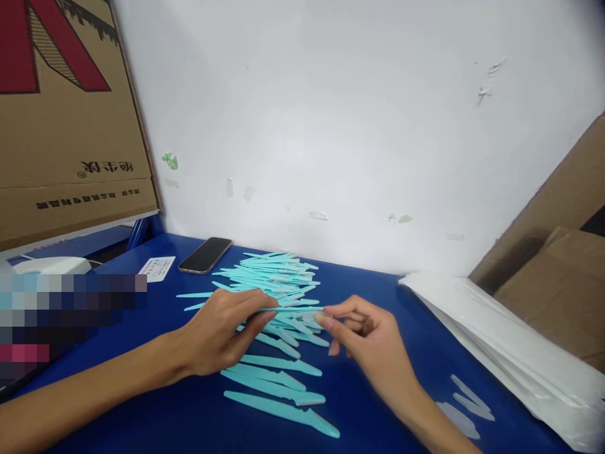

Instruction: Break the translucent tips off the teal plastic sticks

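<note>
Above the blue table, a thin turquoise eyebrow razor (297, 309) is held level, seen edge-on. My left hand (227, 331) pinches its left end between thumb and fingers. At the other end, the thumb and forefinger of my right hand (368, 331) are closed on it, near a small translucent plastic piece (309, 318). Behind and beneath the hands lies a loose pile of similar turquoise razors (269, 271). Several more lie in a rough row toward me, the nearest razor (278, 410) lowest. Clear flat plastic pieces (472, 400) rest right of my right forearm.
A phone (207, 255) and a white card (158, 269) lie at the back left, near a white rounded object (61, 265). White plastic bags (491, 347) cover the table's right side. Cardboard boxes (70, 139) stand left and right; a white wall (331, 126) closes the back.
</note>
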The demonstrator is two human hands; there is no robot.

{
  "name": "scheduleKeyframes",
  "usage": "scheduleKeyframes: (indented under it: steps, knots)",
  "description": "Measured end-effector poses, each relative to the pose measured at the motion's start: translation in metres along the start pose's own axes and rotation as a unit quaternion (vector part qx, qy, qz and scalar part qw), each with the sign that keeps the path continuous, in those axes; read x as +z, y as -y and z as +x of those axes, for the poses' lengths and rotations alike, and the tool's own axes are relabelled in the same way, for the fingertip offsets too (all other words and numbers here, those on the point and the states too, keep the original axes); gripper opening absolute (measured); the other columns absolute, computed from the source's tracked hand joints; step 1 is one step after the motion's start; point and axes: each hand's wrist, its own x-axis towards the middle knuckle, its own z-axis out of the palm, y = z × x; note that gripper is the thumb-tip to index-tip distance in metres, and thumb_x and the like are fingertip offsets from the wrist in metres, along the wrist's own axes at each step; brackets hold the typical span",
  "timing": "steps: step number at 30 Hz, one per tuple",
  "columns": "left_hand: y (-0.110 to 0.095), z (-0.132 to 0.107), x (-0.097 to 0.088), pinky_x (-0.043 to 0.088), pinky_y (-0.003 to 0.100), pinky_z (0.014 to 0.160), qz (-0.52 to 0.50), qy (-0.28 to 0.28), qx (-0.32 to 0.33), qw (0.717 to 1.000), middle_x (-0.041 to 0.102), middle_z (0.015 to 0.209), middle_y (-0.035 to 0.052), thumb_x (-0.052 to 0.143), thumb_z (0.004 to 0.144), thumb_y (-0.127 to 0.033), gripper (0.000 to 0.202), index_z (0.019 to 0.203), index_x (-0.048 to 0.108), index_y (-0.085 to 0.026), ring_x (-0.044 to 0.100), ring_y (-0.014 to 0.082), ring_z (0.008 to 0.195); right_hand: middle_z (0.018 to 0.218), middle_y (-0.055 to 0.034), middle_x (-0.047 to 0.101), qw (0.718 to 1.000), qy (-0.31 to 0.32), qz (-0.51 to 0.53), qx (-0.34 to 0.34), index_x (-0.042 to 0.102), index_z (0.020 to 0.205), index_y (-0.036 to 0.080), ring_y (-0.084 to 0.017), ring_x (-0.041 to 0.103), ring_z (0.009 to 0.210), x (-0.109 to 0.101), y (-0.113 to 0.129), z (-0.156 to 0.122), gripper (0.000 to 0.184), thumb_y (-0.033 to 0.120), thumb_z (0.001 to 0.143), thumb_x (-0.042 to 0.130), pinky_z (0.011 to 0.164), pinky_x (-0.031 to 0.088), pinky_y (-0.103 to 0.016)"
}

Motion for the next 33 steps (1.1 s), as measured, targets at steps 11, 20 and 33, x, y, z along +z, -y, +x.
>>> scheduleKeyframes:
  steps: [11, 20, 33]
  knots:
    - [0.001, -0.001, 0.002, 0.028, 0.028, 0.054, 0.01, 0.029, 0.023, 0.999, 0.055, 0.074, -0.0017, 0.046, 0.103, -0.012, 0.015, 0.111, 0.057, -0.018, 0.043, 0.0127, 0.057, 0.05, 0.0013, 0.064, 1.0, -0.005, -0.005, -0.006, 0.073, 0.08, 0.019, -0.013, 0.059, 0.044, 0.001, -0.003, -0.002, 0.029, 0.046, 0.079, 0.083, 0.043, 0.032, -0.022]
    - [0.003, -0.008, 0.008, 0.026, 0.029, 0.05, 0.022, 0.012, 0.052, 0.998, 0.055, 0.07, -0.0033, 0.046, 0.099, -0.008, 0.021, 0.115, 0.055, -0.019, 0.043, 0.0121, 0.052, 0.069, -0.0032, 0.077, 0.999, 0.035, 0.029, 0.02, 0.073, 0.069, 0.02, -0.011, 0.057, 0.035, 0.009, -0.008, -0.01, 0.028, 0.044, 0.077, 0.084, 0.05, 0.05, -0.029]
    - [0.011, -0.001, 0.008, 0.044, 0.03, 0.073, 0.074, 0.049, -0.011, 0.996, 0.061, 0.102, 0.0076, 0.044, 0.104, -0.014, 0.025, 0.123, 0.06, -0.021, 0.055, 0.0197, 0.088, 0.05, 0.0051, 0.061, 0.981, 0.038, -0.19, -0.027, 0.079, 0.098, 0.026, -0.015, 0.063, 0.046, -0.008, -0.008, 0.006, 0.02, 0.043, 0.09, 0.071, 0.051, 0.043, -0.025]
